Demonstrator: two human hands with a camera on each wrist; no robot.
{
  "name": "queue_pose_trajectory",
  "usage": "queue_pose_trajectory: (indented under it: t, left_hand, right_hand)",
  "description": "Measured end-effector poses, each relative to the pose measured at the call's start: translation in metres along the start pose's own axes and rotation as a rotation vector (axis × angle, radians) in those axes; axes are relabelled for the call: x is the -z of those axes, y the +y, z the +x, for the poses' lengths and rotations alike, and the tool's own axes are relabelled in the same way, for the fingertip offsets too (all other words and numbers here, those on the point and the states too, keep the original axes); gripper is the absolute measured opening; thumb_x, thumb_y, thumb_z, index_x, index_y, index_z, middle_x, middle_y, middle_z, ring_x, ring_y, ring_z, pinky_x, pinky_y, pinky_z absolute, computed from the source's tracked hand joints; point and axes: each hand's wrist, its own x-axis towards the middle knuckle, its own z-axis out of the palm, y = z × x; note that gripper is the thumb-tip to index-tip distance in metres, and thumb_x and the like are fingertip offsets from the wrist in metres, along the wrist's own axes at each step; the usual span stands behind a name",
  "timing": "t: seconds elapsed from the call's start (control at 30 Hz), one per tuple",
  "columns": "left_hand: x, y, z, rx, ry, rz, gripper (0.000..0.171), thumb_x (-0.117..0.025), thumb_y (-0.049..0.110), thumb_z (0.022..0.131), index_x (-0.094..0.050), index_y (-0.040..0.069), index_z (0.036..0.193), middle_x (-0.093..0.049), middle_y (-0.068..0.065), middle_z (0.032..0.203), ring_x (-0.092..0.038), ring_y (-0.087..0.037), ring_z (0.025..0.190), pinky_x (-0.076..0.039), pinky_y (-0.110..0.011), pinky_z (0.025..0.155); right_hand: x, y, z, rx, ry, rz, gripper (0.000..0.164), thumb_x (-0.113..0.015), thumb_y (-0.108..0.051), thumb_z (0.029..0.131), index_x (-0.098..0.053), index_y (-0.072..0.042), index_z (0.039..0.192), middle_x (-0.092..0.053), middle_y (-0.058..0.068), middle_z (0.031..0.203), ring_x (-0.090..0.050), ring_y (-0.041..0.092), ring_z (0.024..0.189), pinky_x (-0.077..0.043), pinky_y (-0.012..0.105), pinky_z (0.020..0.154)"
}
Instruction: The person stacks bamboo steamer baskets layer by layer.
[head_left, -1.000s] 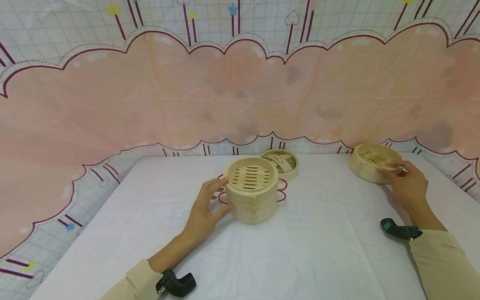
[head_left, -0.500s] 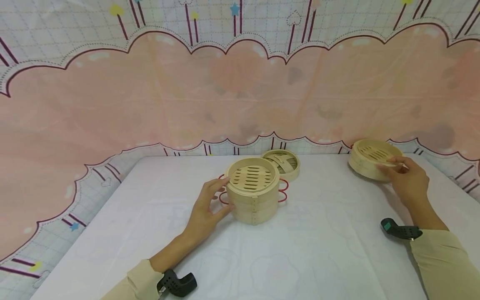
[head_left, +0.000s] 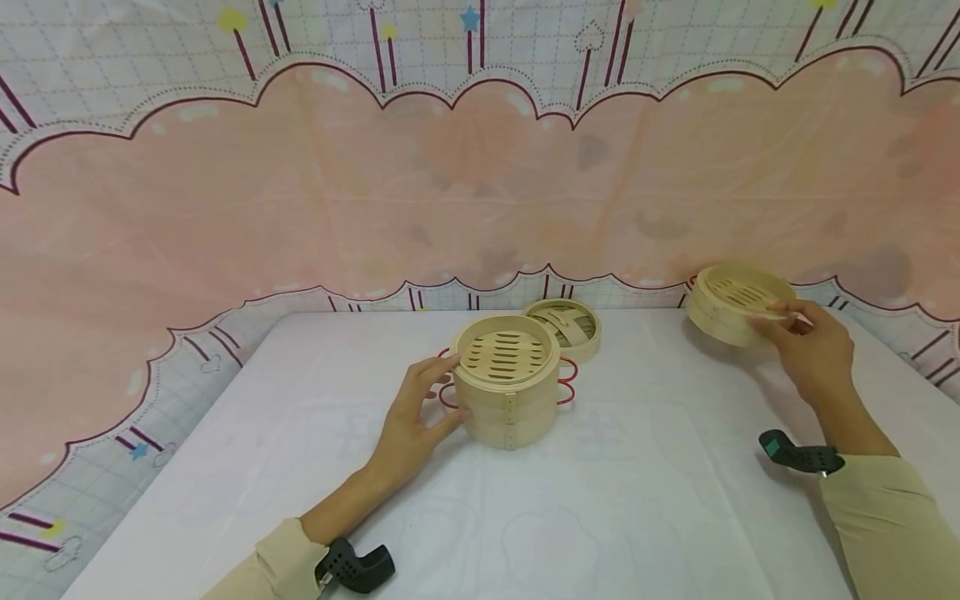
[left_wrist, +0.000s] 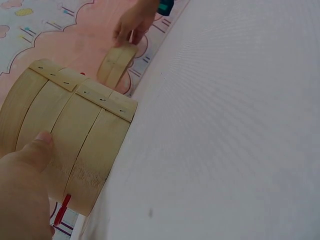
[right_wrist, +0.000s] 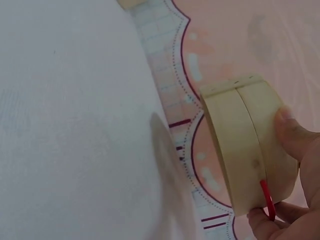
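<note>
A stack of two bamboo steamer baskets (head_left: 507, 408) with slotted bases and red side handles stands on the white table. My left hand (head_left: 408, 417) holds its left side, fingers at the upper rim and thumb low on the front; in the left wrist view the thumb (left_wrist: 37, 150) presses on the bamboo wall. At the right, my right hand (head_left: 813, 350) grips a single bamboo steamer basket (head_left: 723, 317) by its near right rim, tilted and raised above the table. The right wrist view shows my thumb (right_wrist: 292, 132) on its wall and fingers near its red handle (right_wrist: 267, 200).
A woven bamboo steamer lid (head_left: 573, 329) lies right behind the stack, partly hidden by it. The white table (head_left: 637, 500) ends at a patterned pink cloth backdrop (head_left: 375, 200). Black wrist devices (head_left: 356, 567) sit at both sleeves.
My right hand has lifted the single steamer basket off the table, up and slightly to the left. My left hand and the stack have stayed in place.
</note>
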Motion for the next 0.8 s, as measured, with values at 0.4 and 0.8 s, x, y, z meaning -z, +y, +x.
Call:
queue_pose_trajectory:
  t: [0.4,0.8]
  left_hand:
    - [0.000,0.001,0.001,0.002,-0.004,-0.005,0.067,-0.077,-0.006,0.074,-0.045,0.001,0.133,-0.045,-0.018,0.131,-0.051,-0.039,0.109,-0.044,-0.054,0.081]
    - [0.001,-0.001,-0.001,-0.019,0.000,0.002,0.067,-0.077,-0.007,0.074,-0.045,0.000,0.133,-0.045,-0.018,0.130,-0.052,-0.038,0.106,-0.045,-0.052,0.080]
  right_hand:
    - [-0.001,-0.017,0.000,0.043,-0.015,-0.012,0.044,-0.069,-0.054,0.080,-0.054,-0.025,0.110,-0.048,0.017,0.130,-0.049,0.011,0.093,-0.043,0.010,0.060]
    - [-0.001,-0.033,-0.009,0.070,-0.028,0.065,0.039,-0.069,-0.048,0.083,-0.055,-0.026,0.111,-0.042,0.011,0.136,-0.050,0.014,0.108,-0.042,0.006,0.066]
